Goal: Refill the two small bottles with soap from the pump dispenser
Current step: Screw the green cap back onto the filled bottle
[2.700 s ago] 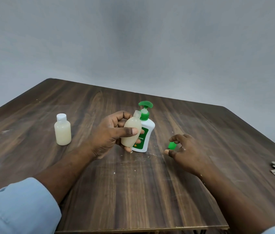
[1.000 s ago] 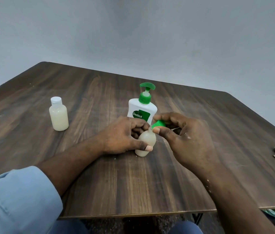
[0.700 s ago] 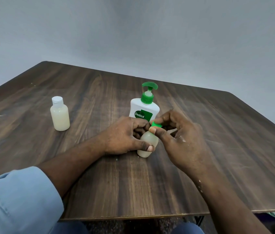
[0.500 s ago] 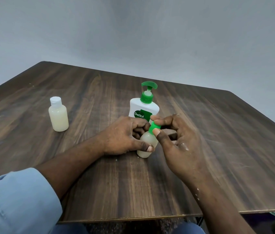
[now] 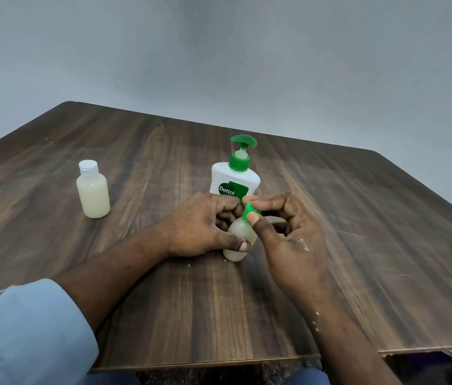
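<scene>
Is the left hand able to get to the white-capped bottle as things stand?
Probably not yet. Nothing stands between the left hand and the white-capped bottle, but that hand grips the green-capped bottle while the right hand pinches its green cap. It would have to let go first.

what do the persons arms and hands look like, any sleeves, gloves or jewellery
Both hands are bare: no gloves, rings or watch show. The arm of the left hand wears a light blue sleeve that ends well short of the wrist, leaving the forearm uncovered. The right hand and its forearm carry small white specks. No sleeve shows on that arm in this view.
</scene>
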`<state>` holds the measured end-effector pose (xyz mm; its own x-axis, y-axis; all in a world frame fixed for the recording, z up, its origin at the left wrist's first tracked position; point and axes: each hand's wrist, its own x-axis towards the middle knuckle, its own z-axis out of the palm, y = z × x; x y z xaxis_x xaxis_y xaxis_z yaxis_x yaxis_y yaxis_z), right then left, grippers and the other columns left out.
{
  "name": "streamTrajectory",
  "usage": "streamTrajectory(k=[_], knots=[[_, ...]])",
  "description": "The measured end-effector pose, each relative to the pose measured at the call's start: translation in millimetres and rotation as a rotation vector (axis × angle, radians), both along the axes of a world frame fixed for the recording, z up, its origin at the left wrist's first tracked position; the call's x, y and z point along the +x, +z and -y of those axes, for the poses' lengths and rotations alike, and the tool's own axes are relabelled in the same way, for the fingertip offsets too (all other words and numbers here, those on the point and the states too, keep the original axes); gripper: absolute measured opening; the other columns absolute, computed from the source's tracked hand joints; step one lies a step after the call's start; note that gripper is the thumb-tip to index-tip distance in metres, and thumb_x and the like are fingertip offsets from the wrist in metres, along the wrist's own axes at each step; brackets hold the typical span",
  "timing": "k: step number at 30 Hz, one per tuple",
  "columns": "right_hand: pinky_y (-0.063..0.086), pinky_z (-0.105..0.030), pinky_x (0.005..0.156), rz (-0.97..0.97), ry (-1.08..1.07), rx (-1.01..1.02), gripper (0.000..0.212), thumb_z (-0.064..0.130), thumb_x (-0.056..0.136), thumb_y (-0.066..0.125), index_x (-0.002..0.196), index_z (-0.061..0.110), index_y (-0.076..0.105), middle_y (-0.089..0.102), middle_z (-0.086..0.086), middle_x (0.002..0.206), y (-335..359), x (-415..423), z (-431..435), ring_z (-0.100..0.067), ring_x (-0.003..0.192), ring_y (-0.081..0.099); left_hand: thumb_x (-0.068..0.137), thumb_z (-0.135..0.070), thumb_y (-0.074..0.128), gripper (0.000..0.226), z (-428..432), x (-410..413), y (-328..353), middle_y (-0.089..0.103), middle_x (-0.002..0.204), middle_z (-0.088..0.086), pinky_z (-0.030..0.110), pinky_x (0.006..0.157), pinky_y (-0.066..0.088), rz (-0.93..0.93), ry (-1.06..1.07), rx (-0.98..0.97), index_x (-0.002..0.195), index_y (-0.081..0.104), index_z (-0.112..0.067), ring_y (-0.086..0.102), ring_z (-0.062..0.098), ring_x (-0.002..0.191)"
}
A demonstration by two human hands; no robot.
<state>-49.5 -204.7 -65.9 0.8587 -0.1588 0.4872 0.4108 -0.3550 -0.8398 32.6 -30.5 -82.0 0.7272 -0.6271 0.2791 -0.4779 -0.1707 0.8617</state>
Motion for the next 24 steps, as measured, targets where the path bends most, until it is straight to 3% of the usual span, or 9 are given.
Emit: streamTrajectory(k=[3,5,10,13,18,24], knots=[[0.058,-0.029,0.077,0.043,-0.086,0.002,0.019,0.017,0.083,0.084,0.092,0.027,0.07,0.075,0.012,0.097,-2.0,1.5,-3.6,-0.008,0.095,0.072,0.075,-0.022,0.092,0.034,0.3,-0.7,1.7,0.078,0.091,-0.003,0.055,0.082,0.062,-0.001,0.004,0.003,0.086,0.068,-0.043,0.076,0.021,0.085],[0.059,-0.034,0.078,0.035,-0.088,0.023,0.021,0.018,0.082,0.085,0.091,0.028,0.069,0.074,0.012,0.097,-3.6,2.1,-4.8,-0.009,0.094,0.071,0.075,-0.021,0.092,0.036,0.7,-0.5,1.7,0.077,0.089,-0.005,0.052,0.081,0.063,0.001,0.005,0.009,0.083,0.067,-0.046,0.076,0.018,0.083],[0.057,-0.049,0.093,-0.002,0.033,0.0,0.013,0.016,0.088,0.072,0.098,0.023,0.069,0.075,0.008,0.116,-3.6,1.6,3.6,-0.011,0.117,0.067,0.074,-0.027,0.092,0.032,0.2,0.1,-0.3,0.079,0.098,0.001,0.059,0.085,0.061,-0.004,0.003,0.002,0.097,0.071,-0.031,0.077,0.026,0.09],[0.058,-0.046,0.092,-0.033,0.024,0.005,0.013,0.011,0.091,0.073,0.098,0.022,0.07,0.076,0.008,0.111,-1.0,0.7,4.7,-0.01,0.112,0.069,0.074,-0.026,0.092,0.034,0.6,-0.1,-0.6,0.079,0.1,0.002,0.059,0.086,0.06,-0.003,0.007,0.0,0.101,0.071,-0.023,0.077,0.027,0.092],[0.06,-0.037,0.086,0.005,-0.036,0.012,0.018,0.009,0.085,0.081,0.096,0.017,0.07,0.076,0.009,0.104,-0.8,-0.3,-1.7,-0.007,0.104,0.071,0.075,-0.023,0.093,0.031,-0.4,1.2,-0.9,0.079,0.097,0.002,0.058,0.085,0.061,-0.004,0.01,0.017,0.097,0.07,-0.027,0.077,0.025,0.089],[0.056,-0.048,0.096,-0.045,0.054,-0.015,0.016,0.006,0.091,0.074,0.094,0.021,0.069,0.077,0.008,0.112,5.3,-0.6,5.7,-0.007,0.114,0.069,0.073,-0.03,0.092,0.039,-0.4,1.3,-1.5,0.079,0.101,0.002,0.059,0.085,0.061,0.005,0.008,0.015,0.105,0.071,-0.021,0.077,0.026,0.091]])
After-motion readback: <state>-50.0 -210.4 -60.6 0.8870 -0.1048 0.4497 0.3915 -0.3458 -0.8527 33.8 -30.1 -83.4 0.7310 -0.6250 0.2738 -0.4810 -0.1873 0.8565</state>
